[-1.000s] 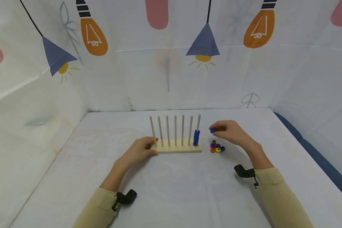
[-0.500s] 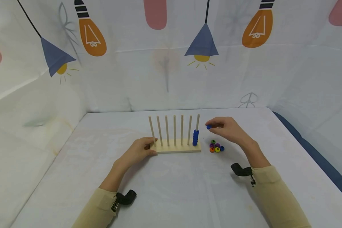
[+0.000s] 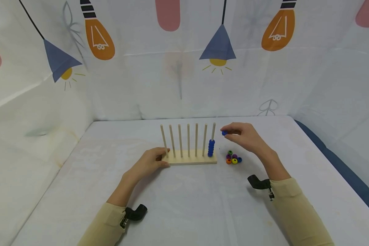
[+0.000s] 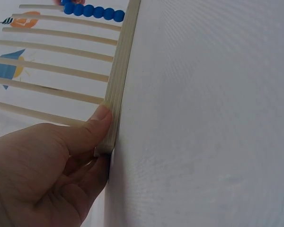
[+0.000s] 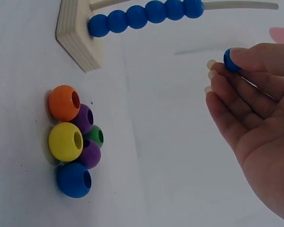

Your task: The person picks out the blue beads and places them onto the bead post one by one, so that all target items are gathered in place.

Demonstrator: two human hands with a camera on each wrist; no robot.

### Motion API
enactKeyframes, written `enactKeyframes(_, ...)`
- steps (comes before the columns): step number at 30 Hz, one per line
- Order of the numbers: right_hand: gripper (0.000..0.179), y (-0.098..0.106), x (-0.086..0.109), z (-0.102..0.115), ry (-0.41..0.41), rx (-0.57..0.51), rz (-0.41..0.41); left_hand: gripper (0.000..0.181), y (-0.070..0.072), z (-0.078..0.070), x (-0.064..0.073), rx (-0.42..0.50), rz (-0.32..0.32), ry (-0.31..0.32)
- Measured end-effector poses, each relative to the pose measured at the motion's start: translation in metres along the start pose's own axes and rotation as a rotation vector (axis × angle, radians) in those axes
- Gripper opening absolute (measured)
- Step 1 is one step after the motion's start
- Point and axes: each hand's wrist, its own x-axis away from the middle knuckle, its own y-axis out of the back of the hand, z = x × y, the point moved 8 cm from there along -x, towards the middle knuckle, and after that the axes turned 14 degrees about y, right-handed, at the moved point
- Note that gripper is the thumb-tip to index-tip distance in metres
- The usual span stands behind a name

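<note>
A pale wooden peg rack (image 3: 189, 160) with several upright pegs stands on the table. My left hand (image 3: 149, 161) grips its left end, thumb (image 4: 99, 120) on the base's face and fingers around the end. On the rightmost peg (image 3: 213, 130) several blue beads (image 3: 210, 148) are stacked, and the peg's top part is bare. My right hand (image 3: 244, 136) pinches a loose blue bead (image 5: 231, 60) between thumb and fingertips, to the right of that peg's upper part and apart from it. The other pegs carry no beads.
Right of the rack lies a small cluster on the white table (image 3: 184, 205): an orange bead (image 5: 64, 103), a yellow bead (image 5: 65, 142), a blue bead (image 5: 74, 180), a green bead (image 5: 95, 135) and two purple beads (image 5: 90, 154). A fabric backdrop (image 3: 135, 85) rises behind.
My right hand has risen and moved a little left with the blue bead, closer to the top of the rightmost peg. The left hand and the rack have stayed in place.
</note>
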Motion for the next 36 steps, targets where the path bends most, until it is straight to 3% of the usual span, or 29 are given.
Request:
enactKeyframes(8,0.028,0.002,-0.004,0.01,0.019,-0.035,-0.023,0.026,0.002,0.001,-0.001,-0.011,-0.007,-0.011)
enactKeyframes(21,0.028,0.005,-0.01,0.023,0.057,-0.076,-0.071,0.025,0.001,0.0,-0.001,0.0,-0.005,-0.012)
enactKeyframes(36,0.027,0.014,-0.011,0.042,0.19,-0.093,-0.17,0.022,0.001,-0.001,-0.002,-0.003,-0.005,-0.015)
